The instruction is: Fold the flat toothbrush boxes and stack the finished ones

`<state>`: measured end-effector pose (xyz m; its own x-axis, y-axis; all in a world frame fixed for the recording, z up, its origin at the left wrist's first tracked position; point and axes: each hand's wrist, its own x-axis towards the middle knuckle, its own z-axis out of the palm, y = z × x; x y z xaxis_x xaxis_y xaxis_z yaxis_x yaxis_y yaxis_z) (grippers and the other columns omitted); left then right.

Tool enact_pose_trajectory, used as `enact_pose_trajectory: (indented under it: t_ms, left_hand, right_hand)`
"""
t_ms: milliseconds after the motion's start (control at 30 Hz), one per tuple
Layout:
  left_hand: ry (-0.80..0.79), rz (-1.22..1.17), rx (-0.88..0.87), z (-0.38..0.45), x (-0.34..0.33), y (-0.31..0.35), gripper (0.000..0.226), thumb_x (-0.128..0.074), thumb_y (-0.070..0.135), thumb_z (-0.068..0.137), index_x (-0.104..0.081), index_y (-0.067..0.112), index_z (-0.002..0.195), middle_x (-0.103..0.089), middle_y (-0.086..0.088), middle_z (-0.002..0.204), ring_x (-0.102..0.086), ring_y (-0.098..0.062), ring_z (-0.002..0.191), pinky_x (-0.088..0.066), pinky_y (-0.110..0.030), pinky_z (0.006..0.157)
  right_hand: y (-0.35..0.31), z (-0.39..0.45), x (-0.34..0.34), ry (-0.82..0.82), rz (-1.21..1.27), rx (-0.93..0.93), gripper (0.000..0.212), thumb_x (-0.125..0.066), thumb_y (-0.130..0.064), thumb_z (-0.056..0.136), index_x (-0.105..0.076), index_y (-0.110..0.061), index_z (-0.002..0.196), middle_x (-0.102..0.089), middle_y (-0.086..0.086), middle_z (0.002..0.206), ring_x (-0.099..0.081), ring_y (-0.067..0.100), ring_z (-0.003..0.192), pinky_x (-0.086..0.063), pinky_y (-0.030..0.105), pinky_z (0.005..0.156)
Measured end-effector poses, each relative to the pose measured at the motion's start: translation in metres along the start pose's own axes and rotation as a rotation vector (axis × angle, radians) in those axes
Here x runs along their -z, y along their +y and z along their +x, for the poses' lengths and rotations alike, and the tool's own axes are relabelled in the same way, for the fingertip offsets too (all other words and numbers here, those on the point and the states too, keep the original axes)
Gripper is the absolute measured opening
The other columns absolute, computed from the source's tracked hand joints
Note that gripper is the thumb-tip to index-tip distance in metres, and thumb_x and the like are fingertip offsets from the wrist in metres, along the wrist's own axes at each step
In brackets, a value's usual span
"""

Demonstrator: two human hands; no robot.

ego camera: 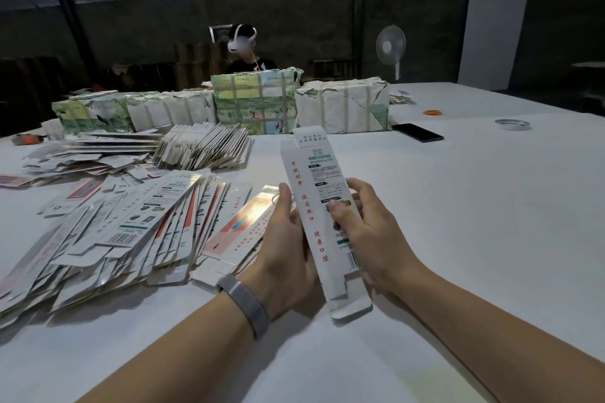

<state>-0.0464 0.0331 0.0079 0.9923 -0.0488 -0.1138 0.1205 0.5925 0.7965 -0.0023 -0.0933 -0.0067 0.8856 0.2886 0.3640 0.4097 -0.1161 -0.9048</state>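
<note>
toothbrush box [319, 206]: held above white bench [458, 206], long, tilted | left hand [288, 245] grips its left edge, right hand [366, 232] grips right side, thumb on front | flat boxes [131, 222] heaped left | wrapped bundles [255, 101] behind | dim room, fan [390, 46]

White table surface [474, 206]: bare cloth is lying open across the near and right areas. Left side: a sprawling heap of flat printed cardboard toothbrush boxes [131, 226] is covering the cloth, reaching just beside the left hand [288, 249]. Far left-centre: a leaning bundle of flat white cartons [203, 147] is standing behind the heap. Far edge: a row of paper-wrapped strapped bundles [255, 101] is walling off passage. Far right: a black flat phone [417, 132], a grey tape ring [511, 124] and an orange tape roll [433, 112] are lying well apart.
</note>
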Motion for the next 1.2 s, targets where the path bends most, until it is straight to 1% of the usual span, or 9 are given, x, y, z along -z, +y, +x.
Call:
enact_pose_trajectory:
  t_ms: [200,333,467,567,667,767,867,1033,1200]
  left_hand:
    - [0.017,0.152,-0.038,-0.001,0.002,0.005,0.064,-0.024,0.071,0.097,-0.069,0.030,0.116,-0.078,-0.013,0.101,-0.077,-0.030,0.087,-0.062,-0.039,0.062]
    - [0.009,0.198,-0.116,-0.006,-0.003,0.001,0.061,-0.030,0.064,0.099,-0.082,0.035,0.087,-0.079,-0.006,0.087,-0.077,-0.023,0.076,-0.060,-0.035,0.054]
    - [0.010,0.140,-0.118,-0.006,-0.007,-0.003,0.052,-0.054,0.064,0.083,-0.078,0.020,0.099,-0.077,-0.015,0.091,-0.076,-0.031,0.075,-0.062,-0.043,0.056]
    - [0.029,0.137,-0.072,-0.006,-0.012,-0.005,0.059,-0.064,0.062,0.073,-0.074,0.014,0.107,-0.073,-0.019,0.093,-0.074,-0.035,0.076,-0.064,-0.051,0.068]
    - [0.128,0.154,-0.168,-0.002,-0.011,-0.007,0.069,-0.075,0.056,0.065,-0.062,0.014,0.119,-0.074,-0.015,0.086,-0.075,-0.027,0.070,-0.060,-0.039,0.056]
    - [0.183,0.358,-0.233,-0.002,-0.007,-0.003,0.077,-0.072,0.062,0.062,-0.053,0.021,0.124,-0.072,-0.013,0.094,-0.076,-0.022,0.068,-0.059,-0.031,0.055]
    - [0.203,0.455,-0.284,0.001,-0.001,-0.003,0.059,-0.071,0.057,0.079,-0.049,0.022,0.121,-0.070,-0.009,0.083,-0.074,-0.018,0.061,-0.057,-0.026,0.053]
    - [0.198,0.544,-0.285,0.003,0.006,-0.004,0.034,-0.057,0.050,0.097,-0.049,0.024,0.117,-0.070,-0.001,0.071,-0.072,-0.015,0.057,-0.055,-0.022,0.051]
    - [0.193,0.646,-0.369,0.004,0.009,0.004,0.032,-0.037,0.052,0.105,-0.052,0.024,0.108,-0.069,0.005,0.066,-0.072,-0.010,0.058,-0.054,-0.019,0.053]
  right_hand:
    - [-0.002,-0.001,-0.003,-0.036,-0.145,0.056,0.028,-0.057,-0.045,0.097,-0.054,-0.041,0.124,-0.056,-0.011,0.112,-0.065,0.001,0.090,-0.059,0.025,0.075]
    - [-0.006,-0.006,-0.004,-0.070,0.063,0.048,0.043,-0.056,-0.056,0.083,-0.044,-0.057,0.123,-0.057,-0.015,0.114,-0.062,-0.007,0.091,-0.054,0.015,0.065]
    - [-0.006,-0.006,-0.003,-0.138,0.206,0.010,0.044,-0.057,-0.057,0.082,-0.048,-0.057,0.125,-0.063,-0.006,0.113,-0.069,0.008,0.099,-0.060,0.027,0.071]
    - [-0.007,-0.004,-0.001,-0.184,0.288,-0.053,0.051,-0.057,-0.048,0.085,-0.056,-0.036,0.135,-0.070,0.005,0.109,-0.073,0.017,0.095,-0.058,0.028,0.069]
    - [-0.008,-0.004,0.000,-0.168,0.317,-0.022,0.030,-0.056,-0.034,0.096,-0.061,-0.034,0.126,-0.070,0.011,0.106,-0.073,0.016,0.090,-0.058,0.026,0.069]
    - [-0.008,-0.005,0.000,-0.188,0.322,-0.005,0.028,-0.055,-0.033,0.099,-0.060,-0.037,0.126,-0.071,0.005,0.113,-0.073,0.020,0.097,-0.059,0.028,0.073]
    - [-0.010,-0.006,0.003,-0.200,0.361,-0.002,0.032,-0.062,-0.038,0.092,-0.063,-0.036,0.124,-0.074,-0.004,0.112,-0.072,0.018,0.101,-0.059,0.026,0.075]
    - [-0.004,-0.003,0.010,-0.192,0.400,-0.040,0.033,-0.069,-0.018,0.092,-0.067,-0.024,0.125,-0.076,0.008,0.105,-0.073,0.028,0.100,-0.060,0.038,0.084]
    - [-0.007,0.000,0.011,-0.193,0.471,-0.059,0.030,-0.075,-0.026,0.076,-0.075,-0.031,0.106,-0.076,0.013,0.102,-0.074,0.030,0.094,-0.061,0.034,0.076]
